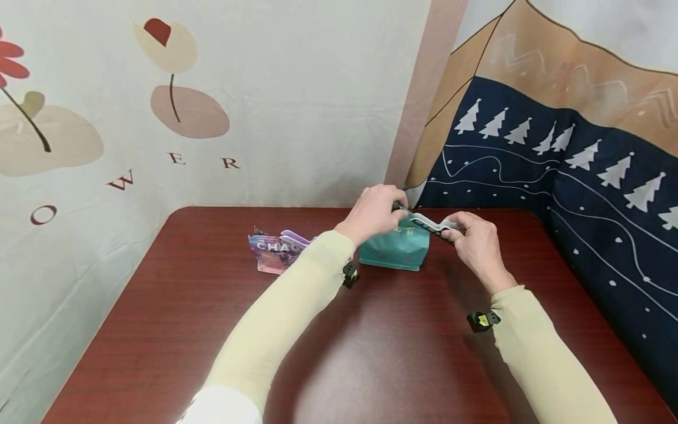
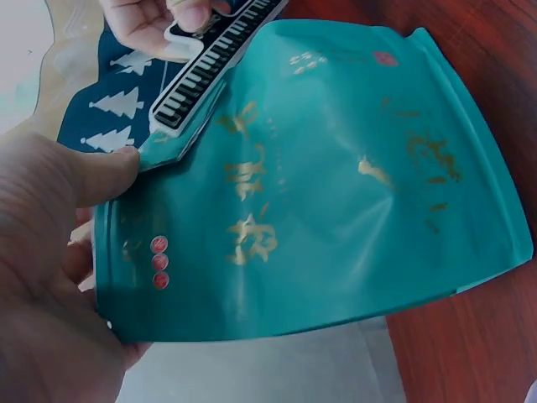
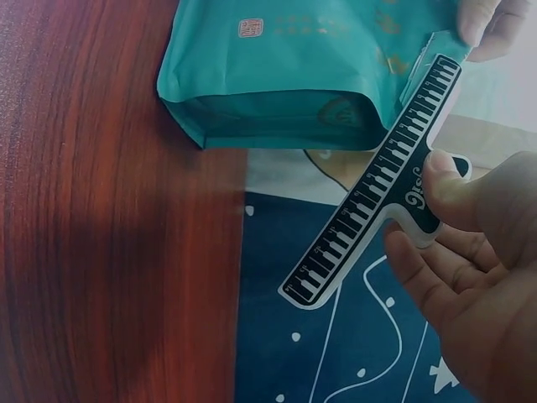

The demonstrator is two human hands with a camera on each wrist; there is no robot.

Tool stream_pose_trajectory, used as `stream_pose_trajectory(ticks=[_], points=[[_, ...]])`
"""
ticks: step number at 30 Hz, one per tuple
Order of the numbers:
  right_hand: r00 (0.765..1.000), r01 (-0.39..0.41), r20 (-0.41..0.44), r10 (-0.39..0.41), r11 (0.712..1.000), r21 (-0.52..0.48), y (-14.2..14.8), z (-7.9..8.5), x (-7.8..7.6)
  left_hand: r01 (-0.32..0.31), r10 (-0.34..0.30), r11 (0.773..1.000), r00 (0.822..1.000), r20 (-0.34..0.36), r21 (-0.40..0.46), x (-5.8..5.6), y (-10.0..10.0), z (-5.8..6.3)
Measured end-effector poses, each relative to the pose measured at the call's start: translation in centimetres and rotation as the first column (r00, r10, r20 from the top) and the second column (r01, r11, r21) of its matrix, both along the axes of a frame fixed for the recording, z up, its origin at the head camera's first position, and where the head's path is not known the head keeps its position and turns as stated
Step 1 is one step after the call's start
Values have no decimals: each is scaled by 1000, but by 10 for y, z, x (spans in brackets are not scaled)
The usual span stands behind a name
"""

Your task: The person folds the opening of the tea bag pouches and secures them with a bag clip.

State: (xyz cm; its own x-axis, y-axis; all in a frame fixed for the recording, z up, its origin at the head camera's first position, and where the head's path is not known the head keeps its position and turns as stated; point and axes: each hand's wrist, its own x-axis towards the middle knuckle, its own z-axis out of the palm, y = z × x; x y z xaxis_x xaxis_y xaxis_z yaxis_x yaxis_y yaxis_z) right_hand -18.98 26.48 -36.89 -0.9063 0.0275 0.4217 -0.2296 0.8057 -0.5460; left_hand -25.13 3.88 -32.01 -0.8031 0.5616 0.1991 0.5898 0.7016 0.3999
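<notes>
A teal pouch bag [image 1: 394, 254] with gold lettering stands toward the back of the table, its top folded over. My left hand [image 1: 373, 213] pinches one end of that folded top between thumb and fingers, as the left wrist view shows. My right hand [image 1: 475, 242] holds a black-and-white clip [image 3: 373, 189] printed with piano keys, thumb on one side of its handle and fingers on the other. One end of the clip's long bar overlaps the folded edge of the bag, close to the left fingertips; the other end sticks out past the bag.
Left of the teal bag stands a smaller pink and purple pouch [image 1: 271, 257], partly behind my left forearm, with a lilac clip [image 1: 294, 238] at its top. The dark red-brown table [image 1: 402, 353] meets a pale printed curtain [image 1: 307, 118] behind and a navy tree-patterned cloth [image 1: 598, 194] at right.
</notes>
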Motion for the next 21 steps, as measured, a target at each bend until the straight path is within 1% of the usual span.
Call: stream_pose_trajectory(ticks=[5,15,21], points=[[1000,1,13,-1,1000,2,0,0,0,20,-21,998,1000,22,53,-1,-4,2],[1000,-6,25,7,1000,-27,-2,1,0,-2,3,998,1000,-27,70,0,-2,0],[1000,-7,27,8,999,-41,-6,4,-1,-3,7,997,998,-55,76,-1,0,-1]])
